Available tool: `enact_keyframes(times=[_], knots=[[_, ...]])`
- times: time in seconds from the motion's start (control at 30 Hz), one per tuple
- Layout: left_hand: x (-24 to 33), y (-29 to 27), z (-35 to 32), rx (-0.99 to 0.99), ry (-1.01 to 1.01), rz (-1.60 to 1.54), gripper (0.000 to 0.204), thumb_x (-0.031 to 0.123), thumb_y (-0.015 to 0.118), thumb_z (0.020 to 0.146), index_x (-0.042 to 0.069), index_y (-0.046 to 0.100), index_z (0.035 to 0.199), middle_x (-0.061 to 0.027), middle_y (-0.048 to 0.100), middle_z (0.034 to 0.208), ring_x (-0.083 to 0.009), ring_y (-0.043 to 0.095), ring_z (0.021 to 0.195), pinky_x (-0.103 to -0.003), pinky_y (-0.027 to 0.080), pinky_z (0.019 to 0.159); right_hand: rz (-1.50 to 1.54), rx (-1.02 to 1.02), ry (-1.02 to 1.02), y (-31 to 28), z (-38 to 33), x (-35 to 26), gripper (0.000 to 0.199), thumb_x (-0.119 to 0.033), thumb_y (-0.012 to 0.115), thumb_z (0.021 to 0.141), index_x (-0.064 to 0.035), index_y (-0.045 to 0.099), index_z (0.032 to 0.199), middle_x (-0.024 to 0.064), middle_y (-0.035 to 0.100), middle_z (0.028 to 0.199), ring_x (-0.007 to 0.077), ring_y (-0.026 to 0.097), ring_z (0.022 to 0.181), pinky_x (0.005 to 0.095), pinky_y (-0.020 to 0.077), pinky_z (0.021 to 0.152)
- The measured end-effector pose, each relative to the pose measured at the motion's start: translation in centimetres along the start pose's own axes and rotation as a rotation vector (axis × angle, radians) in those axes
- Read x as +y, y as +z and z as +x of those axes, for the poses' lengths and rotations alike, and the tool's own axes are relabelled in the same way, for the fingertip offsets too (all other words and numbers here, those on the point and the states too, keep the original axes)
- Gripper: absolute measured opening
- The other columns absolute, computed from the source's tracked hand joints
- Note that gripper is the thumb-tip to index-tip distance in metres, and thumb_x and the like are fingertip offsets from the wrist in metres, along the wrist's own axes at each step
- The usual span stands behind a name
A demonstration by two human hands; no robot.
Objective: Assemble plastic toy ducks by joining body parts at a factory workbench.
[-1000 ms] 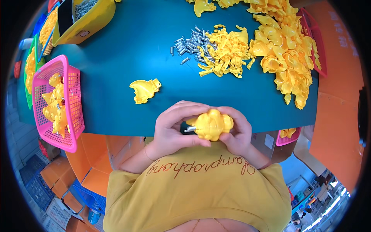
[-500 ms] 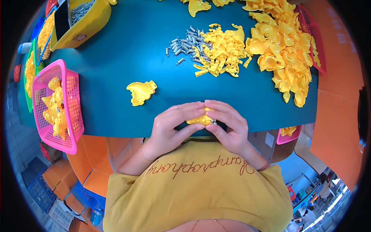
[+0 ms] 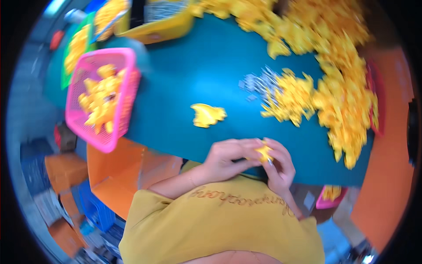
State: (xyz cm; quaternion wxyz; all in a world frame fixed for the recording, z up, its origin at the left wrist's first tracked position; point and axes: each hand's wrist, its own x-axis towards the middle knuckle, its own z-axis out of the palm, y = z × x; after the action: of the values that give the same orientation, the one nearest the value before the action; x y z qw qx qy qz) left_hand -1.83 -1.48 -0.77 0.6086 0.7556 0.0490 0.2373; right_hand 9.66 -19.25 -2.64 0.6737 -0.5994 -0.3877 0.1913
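Both hands grasp one small yellow piece [image 3: 264,152], the left hand [image 3: 231,158] pinching it from one side between fingers and thumb, the right hand [image 3: 281,160] closing on it from the other. The piece sits between the fingertips, just in front of the worker's mustard shirt [image 3: 224,215], at the near edge of a green table [image 3: 176,88]; a bit of metal [image 3: 270,162] glints near the right thumb.

Beyond the left hand, a single yellow shell [image 3: 206,115] lies apart on the tabletop. Farther out, a heap of grey springs [image 3: 263,84] touches a pile of small yellow parts [image 3: 292,97], and a larger bank of yellow shells [image 3: 345,119] spreads along the right and far sides, blurred in places.

At left, a pink basket [image 3: 128,101] holds yellow pieces, their details too smeared to read. Behind it are a green tray [image 3: 66,81] of yellow parts and a yellow bin [image 3: 154,35] of metal pieces. Below the table's left edge stands an orange box [image 3: 114,171], with a blue crate [image 3: 99,207] near it.
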Motion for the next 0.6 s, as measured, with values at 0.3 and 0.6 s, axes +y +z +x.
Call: enact_keyframes(times=[0.3,0.6], knots=[[3.4,-16.5,-1.2,0.828,0.195,1.073,0.030,-0.001,0.074,0.093,0.004,0.073,0.123,-0.0261,0.066,0.136,-0.0421,0.063,0.129,-0.046,0.053,0.106,0.159,0.032,0.278,-1.1,-0.8,-0.7,0.032,-0.019,0.059,0.107,0.0008,0.064,0.133,0.0158,0.062,0.139,0.0271,0.062,0.126,0.0387,0.0497,0.107],[3.9,-15.0,2.1,0.611,0.041,1.194,0.039,0.020,0.079,0.092,0.008,0.072,0.127,-0.0213,0.056,0.150,-0.0453,0.044,0.146,-0.053,0.044,0.113,-0.111,-0.104,0.197,-0.2,0.4,-1.6,0.023,-0.001,0.068,0.099,0.0030,0.070,0.121,0.0161,0.068,0.126,0.0231,0.065,0.117,0.0313,0.0514,0.099]])
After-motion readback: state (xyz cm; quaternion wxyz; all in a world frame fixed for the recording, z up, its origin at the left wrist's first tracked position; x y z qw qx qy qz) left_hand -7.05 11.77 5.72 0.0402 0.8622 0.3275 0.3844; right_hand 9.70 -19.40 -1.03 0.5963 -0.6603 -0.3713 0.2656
